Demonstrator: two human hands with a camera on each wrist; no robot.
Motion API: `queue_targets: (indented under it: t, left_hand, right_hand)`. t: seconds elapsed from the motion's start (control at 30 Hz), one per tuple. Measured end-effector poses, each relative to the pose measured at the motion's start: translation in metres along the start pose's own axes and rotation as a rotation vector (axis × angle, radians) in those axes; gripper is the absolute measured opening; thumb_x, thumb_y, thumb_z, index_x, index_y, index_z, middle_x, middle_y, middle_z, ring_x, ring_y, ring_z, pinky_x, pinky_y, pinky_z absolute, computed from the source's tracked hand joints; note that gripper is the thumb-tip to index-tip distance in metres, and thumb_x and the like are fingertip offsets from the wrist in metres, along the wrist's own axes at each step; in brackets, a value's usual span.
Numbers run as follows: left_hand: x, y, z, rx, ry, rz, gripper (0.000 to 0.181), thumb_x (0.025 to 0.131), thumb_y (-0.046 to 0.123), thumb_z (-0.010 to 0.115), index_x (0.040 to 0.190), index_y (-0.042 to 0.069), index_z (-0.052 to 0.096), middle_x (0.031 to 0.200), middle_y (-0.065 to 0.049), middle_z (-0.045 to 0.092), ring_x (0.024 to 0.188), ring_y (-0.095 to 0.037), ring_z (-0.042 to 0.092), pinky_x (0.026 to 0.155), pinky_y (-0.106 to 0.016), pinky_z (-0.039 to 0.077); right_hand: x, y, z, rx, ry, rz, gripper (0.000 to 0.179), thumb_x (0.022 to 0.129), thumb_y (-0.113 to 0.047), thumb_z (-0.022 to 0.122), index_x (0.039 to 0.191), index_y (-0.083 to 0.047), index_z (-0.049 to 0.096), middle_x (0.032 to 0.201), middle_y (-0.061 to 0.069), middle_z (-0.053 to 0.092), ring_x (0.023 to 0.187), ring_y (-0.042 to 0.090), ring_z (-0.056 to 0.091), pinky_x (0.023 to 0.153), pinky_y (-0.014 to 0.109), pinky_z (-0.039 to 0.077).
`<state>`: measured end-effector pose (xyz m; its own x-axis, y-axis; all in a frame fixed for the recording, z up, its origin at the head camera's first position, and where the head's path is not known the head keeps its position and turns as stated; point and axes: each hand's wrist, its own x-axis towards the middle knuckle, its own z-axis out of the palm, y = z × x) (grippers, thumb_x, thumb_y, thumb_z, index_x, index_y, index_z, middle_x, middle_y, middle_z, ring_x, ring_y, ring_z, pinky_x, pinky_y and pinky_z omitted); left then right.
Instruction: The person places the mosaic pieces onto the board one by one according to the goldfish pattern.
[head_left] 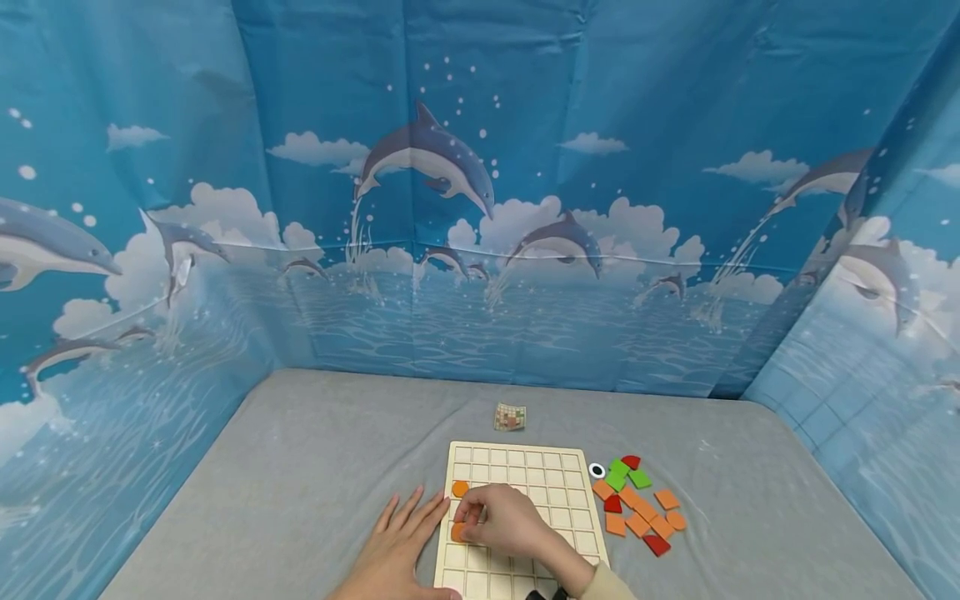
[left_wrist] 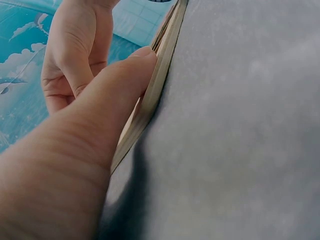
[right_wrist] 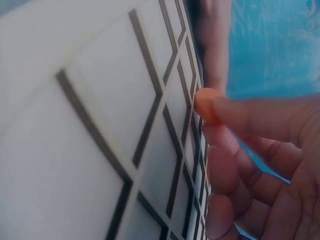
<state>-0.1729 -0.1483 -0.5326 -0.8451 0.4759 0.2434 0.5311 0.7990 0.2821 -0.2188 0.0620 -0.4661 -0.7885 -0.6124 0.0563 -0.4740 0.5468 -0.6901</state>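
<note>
A pale wooden grid board (head_left: 534, 483) lies on the grey cloth. My right hand (head_left: 498, 521) reaches over its left side and pinches an orange round piece (head_left: 457, 532) at a cell in the left column. In the right wrist view the thumb lies on this orange piece (right_wrist: 207, 105), which is against the grid; the fingertips behind it are partly hidden. Another orange round piece (head_left: 461, 489) sits farther up the same column. Spread out along the board's left edge, my left hand (head_left: 401, 546) has straight fingers. Its thumb (left_wrist: 135, 67) touches the board's rim in the left wrist view.
Right of the board lie several loose pieces: orange squares (head_left: 645, 510), green ones (head_left: 618, 473), red ones (head_left: 657, 545) and an orange round one (head_left: 676, 521). A white ring with a black centre (head_left: 597, 471) is beside them. Behind the board lies a small patterned card (head_left: 510, 417).
</note>
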Motion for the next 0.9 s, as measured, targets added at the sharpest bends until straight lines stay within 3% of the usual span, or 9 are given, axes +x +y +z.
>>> queue_targets:
  t: [0.27,0.53,0.73,0.9]
  left_hand:
    - [-0.0001,-0.0006,0.0010,-0.022,-0.013,-0.010,0.104,0.073,0.082,0.048,0.151,0.016,0.028,0.153,0.000,0.028,0.140,-0.031,0.020,0.105,-0.043,0.002]
    - [-0.0002,0.0009,-0.0008,-0.016,-0.001,-0.007,0.104,0.073,0.082,0.047,0.151,0.015,0.030,0.153,0.000,0.030,0.140,-0.031,0.021,0.106,-0.036,-0.006]
    - [-0.0003,0.0016,-0.0026,-0.017,0.011,0.000,0.104,0.074,0.082,0.048,0.151,0.015,0.030,0.152,0.000,0.030,0.139,-0.031,0.022,0.106,-0.048,0.008]
    - [-0.0004,0.0021,-0.0043,-0.046,-0.006,-0.013,0.103,0.073,0.081,0.050,0.151,0.015,0.030,0.152,0.000,0.030,0.140,-0.031,0.021,0.106,-0.051,0.011]
  right_hand:
    - [0.0032,0.0057,0.0019,0.042,-0.010,0.012,0.008,0.079,-0.013,0.077,0.084,-0.017,0.072,0.067,-0.015,0.058,0.054,0.001,0.053,0.052,0.021,0.044]
    - [0.0046,0.0069,0.0028,0.030,0.000,0.028,0.011,0.077,-0.013,0.078,0.082,-0.019,0.071,0.068,-0.016,0.058,0.055,0.002,0.052,0.053,0.022,0.044]
    - [0.0052,0.0062,0.0027,0.008,0.013,0.039,0.013,0.075,-0.015,0.080,0.077,-0.020,0.068,0.067,-0.016,0.057,0.055,0.002,0.052,0.053,0.022,0.043]
    - [0.0052,0.0044,0.0024,-0.009,0.010,0.060,0.011,0.075,-0.016,0.080,0.077,-0.020,0.069,0.067,-0.016,0.056,0.055,0.002,0.051,0.053,0.022,0.042]
